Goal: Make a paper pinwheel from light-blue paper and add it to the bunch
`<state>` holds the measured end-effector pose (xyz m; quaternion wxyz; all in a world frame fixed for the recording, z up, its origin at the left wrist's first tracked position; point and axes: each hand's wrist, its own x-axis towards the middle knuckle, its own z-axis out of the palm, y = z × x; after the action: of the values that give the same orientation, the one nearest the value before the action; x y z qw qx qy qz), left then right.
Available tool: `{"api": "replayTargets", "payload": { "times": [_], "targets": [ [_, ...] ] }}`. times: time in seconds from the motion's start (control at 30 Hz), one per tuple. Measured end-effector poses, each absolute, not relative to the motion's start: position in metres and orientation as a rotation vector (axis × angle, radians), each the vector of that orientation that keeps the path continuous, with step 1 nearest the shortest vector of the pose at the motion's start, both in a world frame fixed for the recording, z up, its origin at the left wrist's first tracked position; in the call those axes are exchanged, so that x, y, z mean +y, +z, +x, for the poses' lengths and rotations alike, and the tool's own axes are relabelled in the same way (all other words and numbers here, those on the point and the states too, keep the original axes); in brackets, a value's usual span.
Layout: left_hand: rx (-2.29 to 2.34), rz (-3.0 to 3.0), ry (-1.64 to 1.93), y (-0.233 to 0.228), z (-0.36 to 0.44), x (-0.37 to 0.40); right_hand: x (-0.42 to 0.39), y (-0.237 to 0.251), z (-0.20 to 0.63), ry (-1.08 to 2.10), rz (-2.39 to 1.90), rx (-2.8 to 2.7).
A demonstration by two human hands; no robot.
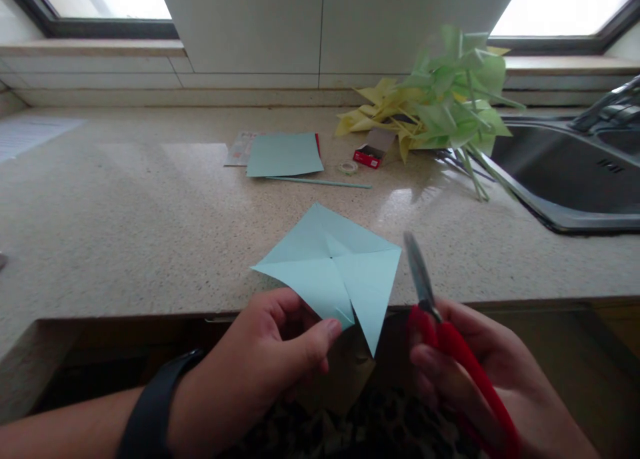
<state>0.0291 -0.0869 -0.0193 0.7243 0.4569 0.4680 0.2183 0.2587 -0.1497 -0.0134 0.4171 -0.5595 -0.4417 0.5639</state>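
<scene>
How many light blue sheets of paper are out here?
2: a cut blue square pinched in the left hand at the counter edge, and a flat blue sheet farther back. More may lie beneath that one.

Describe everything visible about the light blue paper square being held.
The light blue paper square looks like thin craft paper, creased along its diagonals and cut in from at least one corner, near the thumb. It is held tilted over the counter edge, pinched at its near side by the left hand. The scissors do not touch it.
</scene>
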Motion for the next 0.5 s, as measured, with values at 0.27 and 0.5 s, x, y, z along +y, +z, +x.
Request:
{"api": "replayTargets", "payload": {
  "times": [0.27, 0.5],
  "targets": [
    [0.961, 1.094, 0.472, -0.014, 0.029, -0.089, -0.139, 0.0, 0.23, 1.084, -1.355, -1.153],
    [0.921, 0.995, 0.494, -0.022, 0.028, -0.09, -0.132, -0.007, 0.224, 1.3, -1.368, -1.128]
  ]
}}
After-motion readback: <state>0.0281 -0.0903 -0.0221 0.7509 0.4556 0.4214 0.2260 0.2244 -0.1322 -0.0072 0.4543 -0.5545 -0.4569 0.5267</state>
